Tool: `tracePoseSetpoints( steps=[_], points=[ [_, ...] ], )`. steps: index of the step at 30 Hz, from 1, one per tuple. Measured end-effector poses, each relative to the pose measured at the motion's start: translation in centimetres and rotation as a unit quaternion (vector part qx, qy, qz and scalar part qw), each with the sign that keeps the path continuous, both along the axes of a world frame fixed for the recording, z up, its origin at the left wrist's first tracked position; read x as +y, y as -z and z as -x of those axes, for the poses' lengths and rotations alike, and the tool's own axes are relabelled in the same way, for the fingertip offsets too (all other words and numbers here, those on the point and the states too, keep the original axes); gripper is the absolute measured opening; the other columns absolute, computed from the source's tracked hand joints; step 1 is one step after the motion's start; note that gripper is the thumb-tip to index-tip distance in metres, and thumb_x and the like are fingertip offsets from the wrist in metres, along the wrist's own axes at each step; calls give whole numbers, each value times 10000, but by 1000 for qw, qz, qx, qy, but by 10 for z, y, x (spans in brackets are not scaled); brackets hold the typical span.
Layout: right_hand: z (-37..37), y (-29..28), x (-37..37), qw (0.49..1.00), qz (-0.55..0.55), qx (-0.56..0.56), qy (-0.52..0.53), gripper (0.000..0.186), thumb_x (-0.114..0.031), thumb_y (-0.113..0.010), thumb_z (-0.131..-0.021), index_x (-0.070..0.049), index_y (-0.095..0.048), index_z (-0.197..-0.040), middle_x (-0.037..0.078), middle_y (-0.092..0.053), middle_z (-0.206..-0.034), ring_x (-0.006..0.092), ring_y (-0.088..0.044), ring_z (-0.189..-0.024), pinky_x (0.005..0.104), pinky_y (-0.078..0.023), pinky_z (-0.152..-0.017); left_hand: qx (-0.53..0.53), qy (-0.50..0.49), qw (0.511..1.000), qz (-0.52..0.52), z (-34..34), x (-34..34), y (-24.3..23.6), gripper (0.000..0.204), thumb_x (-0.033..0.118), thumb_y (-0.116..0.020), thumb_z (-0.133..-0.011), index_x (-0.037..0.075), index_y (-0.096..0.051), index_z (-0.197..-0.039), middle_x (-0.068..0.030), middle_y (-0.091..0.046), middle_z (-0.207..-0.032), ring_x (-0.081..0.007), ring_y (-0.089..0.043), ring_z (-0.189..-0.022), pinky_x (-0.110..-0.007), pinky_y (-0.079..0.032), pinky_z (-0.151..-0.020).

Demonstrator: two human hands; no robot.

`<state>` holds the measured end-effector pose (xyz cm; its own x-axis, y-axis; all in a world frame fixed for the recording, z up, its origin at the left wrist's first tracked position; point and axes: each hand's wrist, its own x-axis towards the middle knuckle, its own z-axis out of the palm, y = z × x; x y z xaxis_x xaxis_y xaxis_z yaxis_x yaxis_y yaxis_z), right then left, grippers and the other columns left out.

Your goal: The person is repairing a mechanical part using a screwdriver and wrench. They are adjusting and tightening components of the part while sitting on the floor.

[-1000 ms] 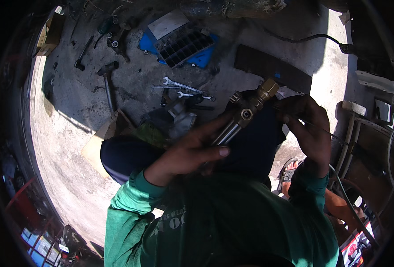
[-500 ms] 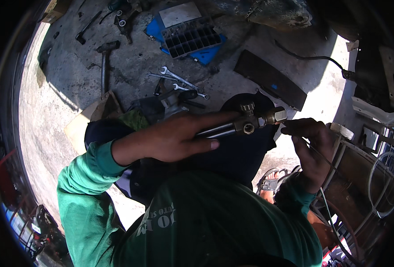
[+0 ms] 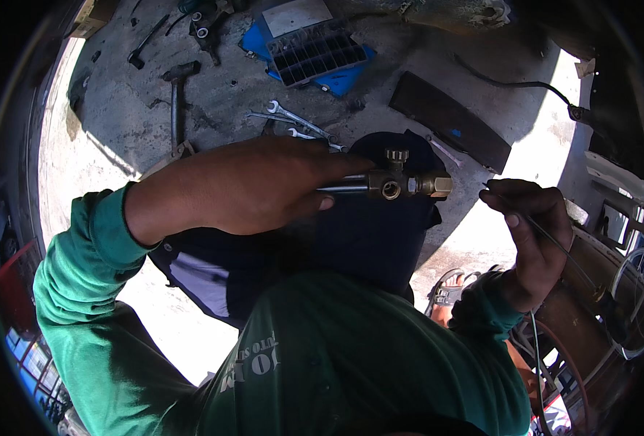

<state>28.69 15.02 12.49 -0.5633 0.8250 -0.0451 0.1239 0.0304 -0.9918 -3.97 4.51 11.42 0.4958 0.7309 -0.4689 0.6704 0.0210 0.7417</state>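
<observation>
My left hand (image 3: pixel 242 182) grips a brass valve fitting with a steel tube (image 3: pixel 347 185), held horizontally over my navy trouser legs (image 3: pixel 358 247). The fitting has a knurled knob (image 3: pixel 397 156) on top, an open threaded side port and a hex nut (image 3: pixel 438 185) at its right end. Right of that nut, apart from it, my right hand (image 3: pixel 529 229) pinches a thin rod (image 3: pixel 573 257) that slants down toward the right. My left fingers are partly hidden around the tube.
Wrenches (image 3: pixel 293 116), a hammer (image 3: pixel 176 102), a compartment organizer (image 3: pixel 314 58) on a blue case (image 3: pixel 347 80), and a dark flat plate (image 3: pixel 449 123) lie on the concrete. A cable (image 3: pixel 511 81) crosses the upper right; a metal frame (image 3: pixel 605 327) stands right. A sandalled foot (image 3: pixel 449 291) shows below.
My left hand and the fitting have swung from tilted upward to horizontal and moved left. My right hand has shifted down and right, widening its gap from the fitting.
</observation>
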Motion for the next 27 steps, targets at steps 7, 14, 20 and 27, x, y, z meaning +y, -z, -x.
tracePoseSetpoints(
  steps=[7,14,20,27],
  points=[
    [61,41,-2,968,-166,163,-96,111,13,-633,-922,58,-621,-1023,311,-692,-1088,413,-706,-1058,483,-563,-946,27,-1,993,115,11,8,-10,599,117,-599,-987,123,-401,-1552,-235,-670,-1151,-388,-660,-1110,-492,-522,-927],
    [102,58,-2,971,-171,63,-155,134,43,-577,-954,58,-626,-1078,239,-705,-1170,334,-681,-1148,421,-541,-977,-271,-66,942,184,44,7,17,740,300,-688,-942,-6,-374,-1538,-263,-673,-1224,-286,-737,-930,-385,-604,-807],
    [105,60,-16,980,-172,24,-97,127,3,-615,-950,14,-668,-1065,187,-724,-1108,288,-737,-995,353,-587,-801,-527,-244,794,181,62,-23,64,1155,881,-336,-878,-105,-409,-1476,-370,-597,-1297,-412,-731,-995,-382,-638,-727],
    [99,51,-24,975,-199,7,-94,149,39,-570,-954,39,-624,-1093,216,-718,-1112,311,-697,-1101,394,-542,-954,-783,-398,460,131,6,-58,121,1202,960,-187,-813,-28,-556,-1390,-387,-535,-1366,-431,-662,-1084,-466,-573,-890]
  ],
)
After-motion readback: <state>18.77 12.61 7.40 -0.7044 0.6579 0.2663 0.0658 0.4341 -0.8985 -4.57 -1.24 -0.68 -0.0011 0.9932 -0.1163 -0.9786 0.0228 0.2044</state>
